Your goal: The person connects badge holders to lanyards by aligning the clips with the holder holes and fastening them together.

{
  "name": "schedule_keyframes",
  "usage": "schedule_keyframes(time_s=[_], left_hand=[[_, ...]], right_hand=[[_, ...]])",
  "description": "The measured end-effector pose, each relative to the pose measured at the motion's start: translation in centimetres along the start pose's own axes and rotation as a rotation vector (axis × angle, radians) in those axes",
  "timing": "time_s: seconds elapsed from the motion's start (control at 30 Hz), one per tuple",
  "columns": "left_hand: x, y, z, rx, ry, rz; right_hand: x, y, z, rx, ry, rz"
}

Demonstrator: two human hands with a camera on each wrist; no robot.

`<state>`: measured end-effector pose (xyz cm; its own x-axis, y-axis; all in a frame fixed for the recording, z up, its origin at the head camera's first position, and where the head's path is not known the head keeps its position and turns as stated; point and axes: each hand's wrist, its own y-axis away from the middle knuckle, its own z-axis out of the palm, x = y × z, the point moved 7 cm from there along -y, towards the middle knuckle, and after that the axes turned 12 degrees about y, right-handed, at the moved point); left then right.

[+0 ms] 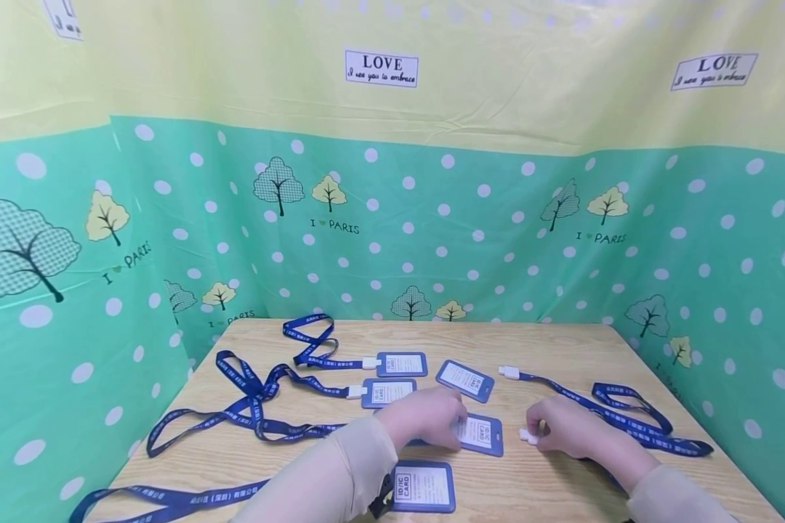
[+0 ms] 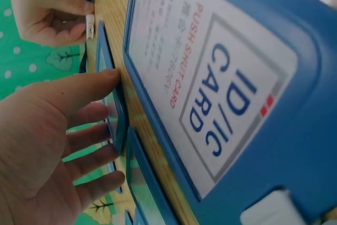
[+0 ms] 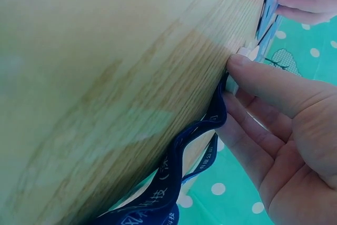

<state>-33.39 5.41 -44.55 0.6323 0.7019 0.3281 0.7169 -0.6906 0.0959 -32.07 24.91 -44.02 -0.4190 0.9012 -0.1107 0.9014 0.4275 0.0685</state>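
Observation:
My left hand (image 1: 432,420) rests its thumb and fingertips on a blue-framed ID card holder (image 1: 487,436), covering that holder's left end. In the left wrist view the fingers of this left hand (image 2: 58,135) are loosely spread, the thumb at the holder's edge (image 2: 120,117). My right hand (image 1: 565,428) pinches a white plastic clip (image 1: 528,436) between thumb and fingers, just right of the holder and apart from it. From the clip a blue printed lanyard (image 3: 166,175) trails away, as the right wrist view shows.
Another card holder (image 1: 466,380) lies tilted behind, near a loose lanyard clip (image 1: 509,372). To the left are holders joined to lanyards, at the back (image 1: 402,364), middle (image 1: 389,393) and front (image 1: 423,486). Lanyard loops (image 1: 245,407) spread over the wooden table (image 1: 549,334); patterned curtain surrounds it.

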Motion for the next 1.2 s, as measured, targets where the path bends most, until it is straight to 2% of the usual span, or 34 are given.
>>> schedule_keyframes(time_s=[0.33,0.77,1.0,1.2], left_hand=[[0.41,0.07,0.46,0.031,-0.096,-0.002],[0.08,-0.01,0.50,0.047,-0.092,-0.015],[0.03,-0.26,0.89,0.056,-0.078,0.007],[-0.03,-0.13,0.79,0.050,-0.062,-0.005]], right_hand=[[-0.06,0.13,-0.07,0.002,0.012,0.004],[0.04,0.01,0.07,-0.006,0.026,0.027],[0.11,0.20,0.25,-0.021,0.036,0.049],[0.11,0.15,0.14,-0.003,0.057,0.048]])
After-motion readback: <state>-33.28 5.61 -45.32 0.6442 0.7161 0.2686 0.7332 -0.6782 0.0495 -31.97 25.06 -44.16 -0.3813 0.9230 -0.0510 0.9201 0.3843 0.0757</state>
